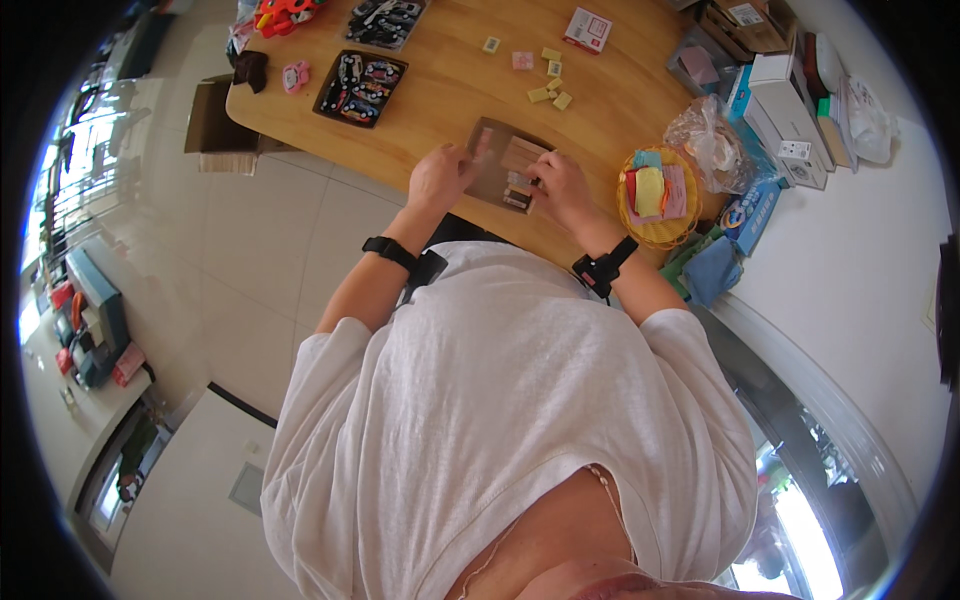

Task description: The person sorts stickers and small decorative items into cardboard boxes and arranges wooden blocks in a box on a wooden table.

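Observation:
A shallow cardboard box (486,178) lies near the front edge of the wooden table. Inside it are flat pinkish-brown blocks (523,154), pink pieces (485,141) along the left side and several small pale and dark blocks (516,198) at the near right. My left hand (437,178) is at the box's left side, its fingertips blurred over the rim. At the right side, my right hand (564,189) has its fingers bent close to the small blocks. Whether either hand grips anything is hidden by the fingers.
Yellow blocks (555,68) and a pink block (523,61) lie beyond the box, near a red-and-white carton (588,30). Toy cars fill a black tray (324,101) at left. A yellow basket (628,217) of cloths and a clear plastic bag (709,139) stand at right.

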A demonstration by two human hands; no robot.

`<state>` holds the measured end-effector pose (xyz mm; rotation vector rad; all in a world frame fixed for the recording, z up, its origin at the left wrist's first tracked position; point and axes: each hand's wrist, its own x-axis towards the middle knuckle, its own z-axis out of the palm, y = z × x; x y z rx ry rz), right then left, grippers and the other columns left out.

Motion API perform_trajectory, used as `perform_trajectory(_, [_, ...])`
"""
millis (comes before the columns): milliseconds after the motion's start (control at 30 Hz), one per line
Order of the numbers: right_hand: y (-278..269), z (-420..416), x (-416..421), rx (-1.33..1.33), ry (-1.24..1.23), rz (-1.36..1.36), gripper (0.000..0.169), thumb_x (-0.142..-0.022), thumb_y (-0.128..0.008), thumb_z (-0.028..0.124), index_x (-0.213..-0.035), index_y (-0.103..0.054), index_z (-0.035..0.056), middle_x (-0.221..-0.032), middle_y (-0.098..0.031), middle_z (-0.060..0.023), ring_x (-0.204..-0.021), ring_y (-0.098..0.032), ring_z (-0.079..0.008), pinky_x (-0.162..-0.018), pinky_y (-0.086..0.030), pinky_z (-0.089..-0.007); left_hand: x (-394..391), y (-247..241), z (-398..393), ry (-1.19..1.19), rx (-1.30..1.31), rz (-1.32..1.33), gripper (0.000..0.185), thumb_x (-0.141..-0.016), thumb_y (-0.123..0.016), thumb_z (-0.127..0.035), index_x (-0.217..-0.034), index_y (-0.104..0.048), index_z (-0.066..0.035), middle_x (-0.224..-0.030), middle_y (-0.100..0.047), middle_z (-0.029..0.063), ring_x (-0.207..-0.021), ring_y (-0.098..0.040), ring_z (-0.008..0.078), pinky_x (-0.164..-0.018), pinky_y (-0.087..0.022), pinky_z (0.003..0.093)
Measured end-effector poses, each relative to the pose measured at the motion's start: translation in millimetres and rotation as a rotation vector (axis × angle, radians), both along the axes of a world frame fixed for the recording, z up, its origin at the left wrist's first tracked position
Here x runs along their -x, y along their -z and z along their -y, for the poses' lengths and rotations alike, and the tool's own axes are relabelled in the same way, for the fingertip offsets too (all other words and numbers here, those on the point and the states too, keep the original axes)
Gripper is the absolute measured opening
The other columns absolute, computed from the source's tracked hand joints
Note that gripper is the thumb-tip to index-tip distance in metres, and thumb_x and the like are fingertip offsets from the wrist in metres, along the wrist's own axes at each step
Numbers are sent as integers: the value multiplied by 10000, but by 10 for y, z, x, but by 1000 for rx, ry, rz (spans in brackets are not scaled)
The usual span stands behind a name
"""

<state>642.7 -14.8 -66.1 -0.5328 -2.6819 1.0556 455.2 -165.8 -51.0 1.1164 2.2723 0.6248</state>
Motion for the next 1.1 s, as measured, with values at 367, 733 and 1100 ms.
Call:
perform_trajectory(367, [186,-332,67,-79,216,-55,200,-757,-721,81,-938,-639,64,-944,-606,-120,-886,-599,-314,-784,-498,-397,-118,74,-294,-28,-203,-73,188,-829,-705,-253,-849,-671,-70,-805,-607,84,-775,-612,286,-681,-492,388])
perform_trajectory(733, [308,-1104,655,-97,333,38,365,-823,-695,198,-1160,-591,103,-1095,-600,-128,-890,-635,-266,-753,-516,-383,11,149,-106,-143,-373,144,185,-789,-716,-121,-935,-662,-22,-841,-625,128,-789,-634,278,-712,-526,358])
perform_trajectory(1100, [204,-1385,993,24,379,99,247,-855,-614,233,-1051,-660,90,-1021,-648,-133,-880,-644,-319,-755,-519,-420,114,191,139,-403,-417,279,175,-780,-733,-17,-908,-619,16,-862,-665,103,-789,-677,170,-708,-569,293])
